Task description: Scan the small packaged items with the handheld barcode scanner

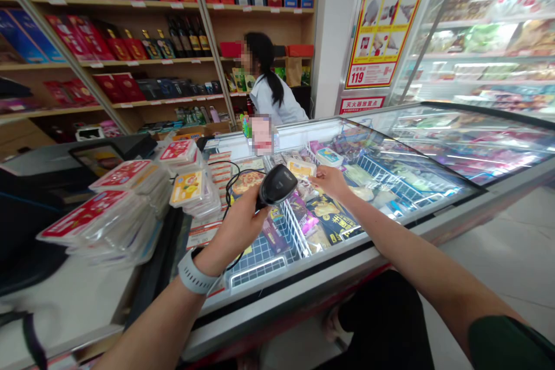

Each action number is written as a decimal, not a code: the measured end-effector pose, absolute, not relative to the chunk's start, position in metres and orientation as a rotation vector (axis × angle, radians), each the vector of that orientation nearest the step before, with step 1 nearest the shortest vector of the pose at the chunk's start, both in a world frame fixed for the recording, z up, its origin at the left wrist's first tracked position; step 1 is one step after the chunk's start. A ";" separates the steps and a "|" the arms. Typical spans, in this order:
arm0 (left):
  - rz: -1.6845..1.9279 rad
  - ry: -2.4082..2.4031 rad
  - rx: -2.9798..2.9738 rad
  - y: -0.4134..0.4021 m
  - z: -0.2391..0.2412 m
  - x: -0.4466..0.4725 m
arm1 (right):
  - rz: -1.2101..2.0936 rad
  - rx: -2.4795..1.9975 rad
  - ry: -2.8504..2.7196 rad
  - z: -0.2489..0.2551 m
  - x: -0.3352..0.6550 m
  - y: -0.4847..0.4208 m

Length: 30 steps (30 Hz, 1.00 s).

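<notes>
My left hand (237,225) is wrapped round the handle of a black barcode scanner (276,184), whose cable runs back toward the counter. The scanner head hangs over the open chest freezer (329,277). My right hand (332,180) reaches into the freezer, fingers curled on a packet (302,169) among the frozen goods; what exactly they pinch is hard to make out. Dark snack packets (333,217) lie in white wire baskets (291,225) just below both hands. A grey watch sits on my left wrist.
Stacks of red-and-white flat packs (113,208) lie on the counter at left. A person in a pale top (273,95) stands behind the freezer before shelves of red boxes. Glass freezer lids (468,139) stretch right; tiled floor at lower right.
</notes>
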State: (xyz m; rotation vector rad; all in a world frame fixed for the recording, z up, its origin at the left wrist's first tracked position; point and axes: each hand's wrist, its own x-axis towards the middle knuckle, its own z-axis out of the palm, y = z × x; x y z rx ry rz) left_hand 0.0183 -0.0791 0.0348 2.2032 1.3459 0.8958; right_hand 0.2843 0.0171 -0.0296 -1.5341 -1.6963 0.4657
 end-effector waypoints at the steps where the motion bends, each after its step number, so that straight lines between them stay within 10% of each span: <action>1: 0.894 1.358 2.200 -0.078 0.034 0.018 | 0.560 -1.491 -1.626 -0.031 0.284 0.018; 30: 0.887 1.336 2.208 -0.078 0.035 0.016 | 0.916 -1.147 -1.281 -0.032 0.273 0.018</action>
